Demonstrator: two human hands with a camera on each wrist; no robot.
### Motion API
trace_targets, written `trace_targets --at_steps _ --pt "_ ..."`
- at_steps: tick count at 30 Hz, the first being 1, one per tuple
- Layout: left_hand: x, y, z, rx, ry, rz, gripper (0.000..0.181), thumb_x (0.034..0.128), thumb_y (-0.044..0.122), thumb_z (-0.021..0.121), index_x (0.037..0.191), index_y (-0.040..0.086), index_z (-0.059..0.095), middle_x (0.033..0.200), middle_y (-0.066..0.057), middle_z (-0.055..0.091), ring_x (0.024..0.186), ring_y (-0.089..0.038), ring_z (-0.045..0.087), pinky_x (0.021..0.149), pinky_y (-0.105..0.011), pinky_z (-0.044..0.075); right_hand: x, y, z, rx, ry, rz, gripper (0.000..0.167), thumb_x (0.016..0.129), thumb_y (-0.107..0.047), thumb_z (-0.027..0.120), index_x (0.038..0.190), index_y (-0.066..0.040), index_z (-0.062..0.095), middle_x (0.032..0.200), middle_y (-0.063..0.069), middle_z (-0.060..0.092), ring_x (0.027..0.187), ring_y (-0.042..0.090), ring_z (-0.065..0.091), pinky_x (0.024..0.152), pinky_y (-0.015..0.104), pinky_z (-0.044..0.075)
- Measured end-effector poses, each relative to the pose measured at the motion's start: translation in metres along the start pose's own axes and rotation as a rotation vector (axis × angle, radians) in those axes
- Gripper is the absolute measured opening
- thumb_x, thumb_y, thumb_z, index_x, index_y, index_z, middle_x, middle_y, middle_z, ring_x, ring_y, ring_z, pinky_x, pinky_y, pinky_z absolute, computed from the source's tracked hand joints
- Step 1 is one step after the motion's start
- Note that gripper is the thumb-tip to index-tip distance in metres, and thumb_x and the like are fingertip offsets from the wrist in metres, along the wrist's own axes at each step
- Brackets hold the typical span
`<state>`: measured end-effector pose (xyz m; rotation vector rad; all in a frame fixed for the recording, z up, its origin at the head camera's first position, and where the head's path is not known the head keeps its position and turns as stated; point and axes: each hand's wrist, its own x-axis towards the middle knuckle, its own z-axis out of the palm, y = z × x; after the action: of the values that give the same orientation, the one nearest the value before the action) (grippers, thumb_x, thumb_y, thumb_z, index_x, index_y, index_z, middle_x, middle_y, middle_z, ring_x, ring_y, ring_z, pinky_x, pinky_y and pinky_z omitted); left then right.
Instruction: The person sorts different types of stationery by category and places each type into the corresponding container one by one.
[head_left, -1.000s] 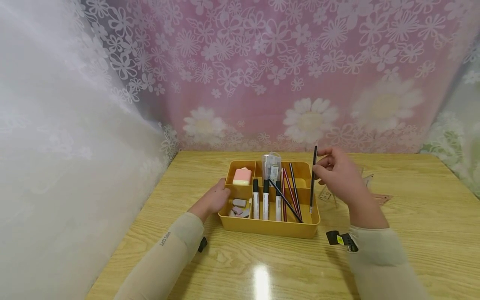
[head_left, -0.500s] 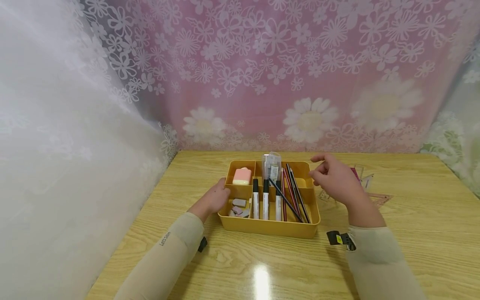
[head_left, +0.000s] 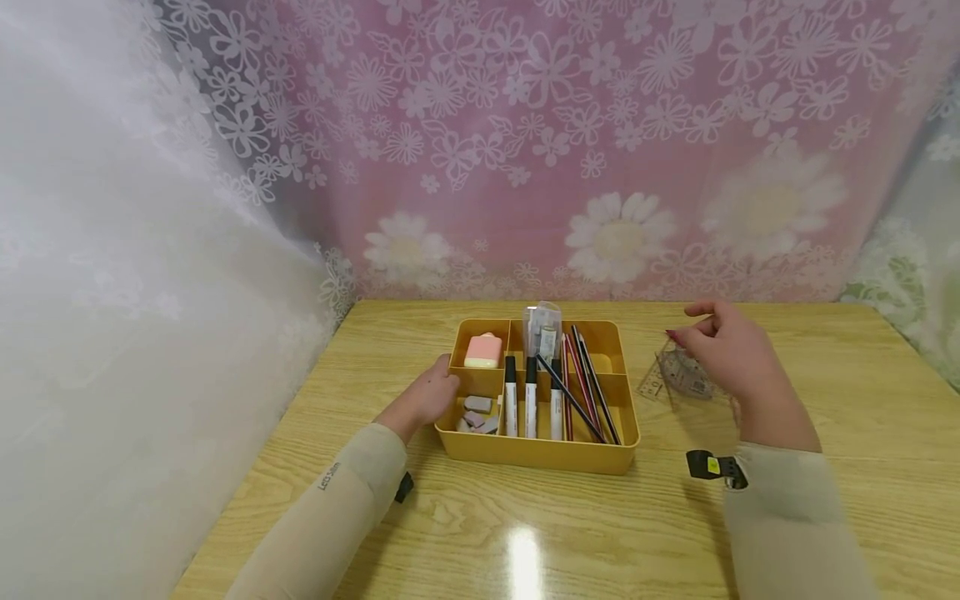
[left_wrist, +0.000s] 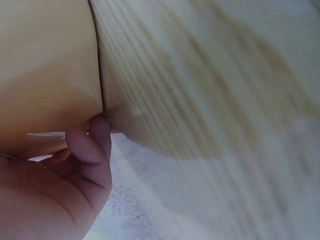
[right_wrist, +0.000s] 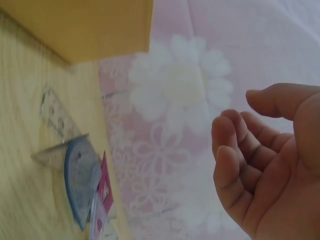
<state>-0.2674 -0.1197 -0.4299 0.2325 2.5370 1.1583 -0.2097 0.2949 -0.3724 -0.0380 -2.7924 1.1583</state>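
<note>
A yellow divided organizer box (head_left: 538, 457) stands on the table. My left hand (head_left: 429, 395) grips its left wall; in the left wrist view, the curled fingers (left_wrist: 92, 155) meet the box's edge. Inside are three black-capped white markers (head_left: 531, 408), several pencils (head_left: 590, 379), grey erasers (head_left: 477, 404), a pink-and-cream item (head_left: 483, 350) and a clear case (head_left: 536, 329). To the right of the box, my right hand (head_left: 738, 358) hovers over a transparent protractor (head_left: 688, 379). The right wrist view shows its fingers (right_wrist: 230, 175) loosely bent, thumb apart, holding nothing.
Beside the protractor lie a small clear ruler (right_wrist: 59, 117) and a pink flat piece (right_wrist: 105, 187), partly overlapping. A floral curtain (head_left: 525, 167) hangs behind the wooden table (head_left: 450, 533), and pale cloth (head_left: 135, 292) hangs at the left.
A black pencil that my right hand was holding upright has been released and leans among the others in the box. My right hand has moved right, over the protractor. My left hand has stayed put.
</note>
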Motion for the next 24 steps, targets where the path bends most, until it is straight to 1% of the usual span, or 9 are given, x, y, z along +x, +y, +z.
trace_targets --at_steps 4,8,13,16,18,20,24 --pt "-0.001 0.0 -0.001 0.009 0.002 -0.001 0.057 0.1049 0.025 0.028 0.158 0.006 0.021 0.159 -0.016 0.034 0.147 -0.03 0.03 0.117 -0.052 0.024 0.001 0.008 -0.003 -0.032 -0.001 0.039 0.056 0.104 -0.038 0.044 0.146 -0.002 0.041 0.119 0.02 0.056 0.097 0.036 0.056 0.071 0.043 0.048" --pt "-0.001 0.0 -0.001 0.015 0.006 0.003 0.057 0.1049 0.025 0.028 0.158 0.005 0.021 0.159 -0.016 0.034 0.147 -0.03 0.029 0.118 -0.052 0.023 0.001 0.017 -0.003 -0.053 -0.006 0.078 0.055 0.105 -0.038 0.043 0.145 0.0 0.042 0.128 0.026 0.052 0.106 0.043 0.053 0.075 0.053 0.048" --pt "0.0 -0.001 -0.001 0.019 0.009 0.009 0.057 0.1048 0.024 0.028 0.158 0.005 0.021 0.159 -0.016 0.034 0.147 -0.03 0.029 0.118 -0.051 0.023 0.0 0.035 -0.006 -0.082 -0.023 0.126 0.059 0.106 -0.041 0.04 0.145 0.002 0.042 0.137 0.032 0.046 0.117 0.051 0.047 0.087 0.065 0.044" --pt "0.001 -0.001 0.0 0.024 0.011 0.01 0.057 0.1049 0.024 0.028 0.158 0.005 0.021 0.159 -0.016 0.035 0.147 -0.03 0.03 0.118 -0.051 0.023 -0.001 0.048 -0.011 -0.097 -0.03 0.154 0.062 0.106 -0.044 0.038 0.146 0.003 0.04 0.14 0.034 0.043 0.119 0.054 0.045 0.09 0.069 0.041" --pt "0.003 -0.002 0.001 0.029 0.008 0.013 0.056 0.105 0.024 0.028 0.158 0.005 0.022 0.158 -0.016 0.035 0.146 -0.03 0.031 0.118 -0.051 0.024 -0.001 0.056 -0.015 -0.12 -0.05 0.162 0.064 0.106 -0.045 0.039 0.147 0.005 0.039 0.141 0.037 0.04 0.12 0.057 0.043 0.091 0.07 0.039" --pt "0.004 -0.002 0.002 0.031 -0.001 0.017 0.056 0.1052 0.024 0.028 0.158 0.005 0.022 0.158 -0.016 0.036 0.146 -0.03 0.031 0.117 -0.051 0.024 0.002 0.061 -0.018 -0.151 -0.094 0.164 0.065 0.106 -0.043 0.041 0.147 0.007 0.038 0.143 0.039 0.037 0.121 0.059 0.04 0.093 0.072 0.038" --pt "0.004 -0.002 0.001 0.036 0.0 0.02 0.056 0.1051 0.023 0.028 0.158 0.005 0.021 0.159 -0.017 0.035 0.146 -0.031 0.031 0.118 -0.051 0.024 0.017 0.065 -0.019 -0.276 -0.185 0.101 0.061 0.104 -0.036 0.048 0.144 0.01 0.042 0.14 0.042 0.04 0.119 0.061 0.044 0.092 0.072 0.039"
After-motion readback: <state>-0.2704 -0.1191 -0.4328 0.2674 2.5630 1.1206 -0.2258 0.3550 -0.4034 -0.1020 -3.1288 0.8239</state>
